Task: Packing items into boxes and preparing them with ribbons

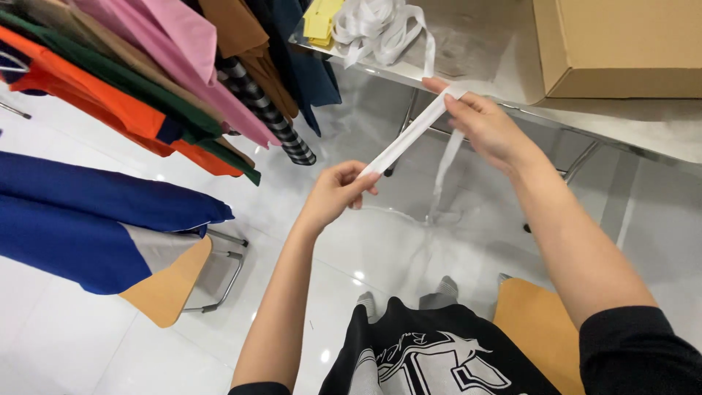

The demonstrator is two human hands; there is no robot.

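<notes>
Below the edge of the shiny steel table point(468, 51), both hands work a flat white fabric strip point(409, 135), pulled taut on a slant between them. Left hand point(336, 192), lower and farther from the table, pinches the strip's near end between thumb and forefinger, other fingers curled in. Right hand point(486, 128), close under the table's rim, grips the far end with thumb over fingers; a loose tail of the same strip hangs from it toward the pale glossy floor point(88, 344). Judging by the tension, the two-point hold keeps the strip straight and flat, perhaps for smoothing or gauging it.

On the table, near its left end: a heap of matching white strips point(373, 25), some loops spilling over the edge, and a small stack of yellow tags point(320, 18) beside it. A brown cardboard box point(621, 44) sits on the table's right part.

Left of the table: garments in pink, tan, orange, green and check hang crowded on a rail point(146, 80). Well below them, a blue cloth point(88, 219) drapes over a tan-seated metal chair point(172, 285). A second tan seat point(541, 329) shows beside the person's black printed shirt point(431, 358).
</notes>
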